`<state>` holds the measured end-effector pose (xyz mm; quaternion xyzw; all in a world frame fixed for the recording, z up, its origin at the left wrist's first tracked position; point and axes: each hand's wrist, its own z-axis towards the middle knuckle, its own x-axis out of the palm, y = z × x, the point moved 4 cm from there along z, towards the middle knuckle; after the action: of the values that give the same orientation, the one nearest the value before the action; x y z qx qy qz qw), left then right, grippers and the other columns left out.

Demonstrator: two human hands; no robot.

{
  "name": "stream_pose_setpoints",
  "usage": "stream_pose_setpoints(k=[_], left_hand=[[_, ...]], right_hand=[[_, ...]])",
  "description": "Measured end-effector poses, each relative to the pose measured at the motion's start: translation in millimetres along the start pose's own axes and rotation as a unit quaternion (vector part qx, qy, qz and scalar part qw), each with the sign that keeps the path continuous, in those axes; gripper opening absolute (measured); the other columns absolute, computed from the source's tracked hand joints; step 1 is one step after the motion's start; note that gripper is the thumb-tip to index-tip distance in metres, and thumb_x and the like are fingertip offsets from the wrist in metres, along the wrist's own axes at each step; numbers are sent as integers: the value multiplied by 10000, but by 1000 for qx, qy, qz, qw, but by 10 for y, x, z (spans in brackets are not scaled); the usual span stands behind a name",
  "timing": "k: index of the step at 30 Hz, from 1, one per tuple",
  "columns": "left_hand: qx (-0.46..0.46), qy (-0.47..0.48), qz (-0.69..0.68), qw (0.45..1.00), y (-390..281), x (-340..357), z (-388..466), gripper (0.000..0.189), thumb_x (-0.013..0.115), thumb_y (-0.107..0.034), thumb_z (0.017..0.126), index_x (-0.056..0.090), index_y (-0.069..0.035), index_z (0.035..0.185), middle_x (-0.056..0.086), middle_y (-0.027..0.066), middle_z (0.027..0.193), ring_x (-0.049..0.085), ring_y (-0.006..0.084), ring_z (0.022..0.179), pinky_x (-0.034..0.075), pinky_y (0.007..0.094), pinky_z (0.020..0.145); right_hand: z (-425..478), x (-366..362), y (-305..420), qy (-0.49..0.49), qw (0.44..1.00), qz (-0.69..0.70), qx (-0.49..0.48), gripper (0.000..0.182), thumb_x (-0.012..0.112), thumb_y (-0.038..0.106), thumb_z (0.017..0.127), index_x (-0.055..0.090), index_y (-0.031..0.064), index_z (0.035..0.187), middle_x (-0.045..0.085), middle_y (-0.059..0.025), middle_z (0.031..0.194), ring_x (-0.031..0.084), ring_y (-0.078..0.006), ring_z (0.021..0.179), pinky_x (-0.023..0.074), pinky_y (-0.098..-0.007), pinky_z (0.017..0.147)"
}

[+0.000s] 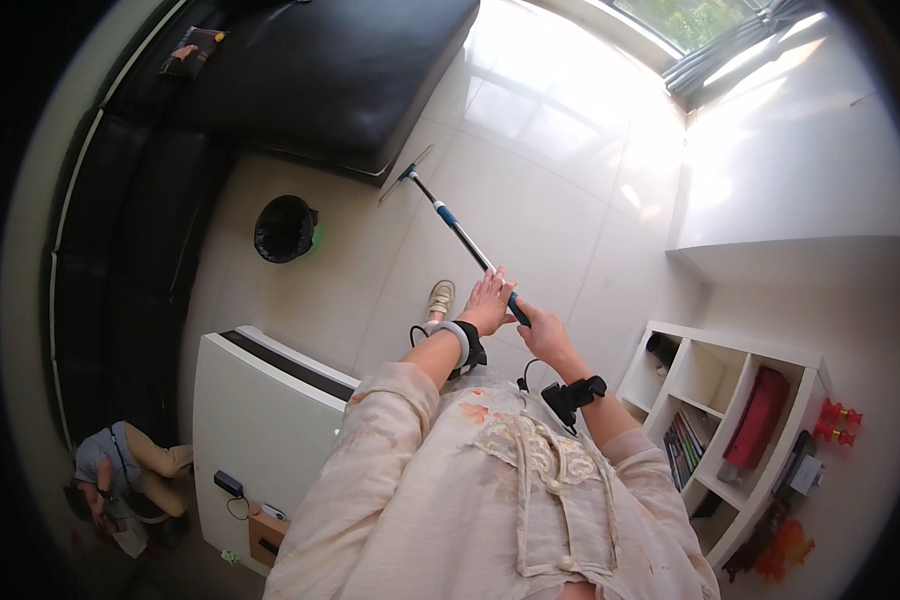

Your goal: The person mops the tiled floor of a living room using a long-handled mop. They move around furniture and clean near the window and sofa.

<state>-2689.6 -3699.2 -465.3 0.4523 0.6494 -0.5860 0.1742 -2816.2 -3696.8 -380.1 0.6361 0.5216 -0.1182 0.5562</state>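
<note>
A long-handled squeegee (463,235) with a metal pole and blue fittings slants away from me across the floor tiles. Its thin head (408,173) is at floor level beside the near corner of the black sofa. My right hand (546,335) wraps the blue grip at the pole's near end, thumb along the top. Just ahead of it, my left hand (486,306) lies over the pole with fingers fairly straight; its hold underneath is partly hidden. Both wrists wear black straps, and the left also has a pale bangle.
A black-lined waste bin (285,229) stands left of the squeegee. The black sofa (322,75) fills the upper left. A white table (270,427) is near my left side, a white cube shelf (750,349) to my right. Another person (124,465) sits at lower left.
</note>
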Motion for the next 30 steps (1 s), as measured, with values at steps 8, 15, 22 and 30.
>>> stream_pose_setpoints(k=[8, 15, 22, 30], left_hand=[[223, 302, -20, 927, -804, 88, 159, 725, 677, -401, 805, 299, -180, 1383, 314, 202, 1396, 146, 399, 1391, 192, 531, 1106], [406, 202, 40, 890, -911, -195, 505, 186, 681, -235, 783, 549, -134, 867, 601, 15, 833, 572, 218, 946, 326, 443, 1022], [164, 69, 63, 982, 84, -745, 1187, 582, 673, -302, 810, 399, -146, 1298, 363, 173, 1323, 342, 349, 1273, 298, 473, 1036], [210, 319, 35, 923, -174, -124, 797, 802, 733, -390, 741, 318, -181, 1394, 174, 224, 1486, 60, 398, 1407, 138, 549, 1114]], right_hand=[[-1108, -947, 226, 80, 982, 33, 170, 593, 626, 55, 726, 487, 48, 1303, 613, -267, 997, 616, -369, 893, 472, -378, 795], [-1101, -1129, 441, 25, 983, 43, 178, 551, 616, 83, 751, 496, 31, 1286, 610, -282, 961, 595, -431, 874, 477, -429, 765], [541, -722, 172, -19, 978, 92, 185, 549, 630, 65, 763, 494, 45, 1294, 632, -255, 950, 622, -397, 858, 489, -404, 760], [-363, -613, 141, 5, 967, 103, 234, 588, 643, 47, 749, 473, 33, 1311, 615, -251, 1047, 608, -388, 944, 468, -376, 834]])
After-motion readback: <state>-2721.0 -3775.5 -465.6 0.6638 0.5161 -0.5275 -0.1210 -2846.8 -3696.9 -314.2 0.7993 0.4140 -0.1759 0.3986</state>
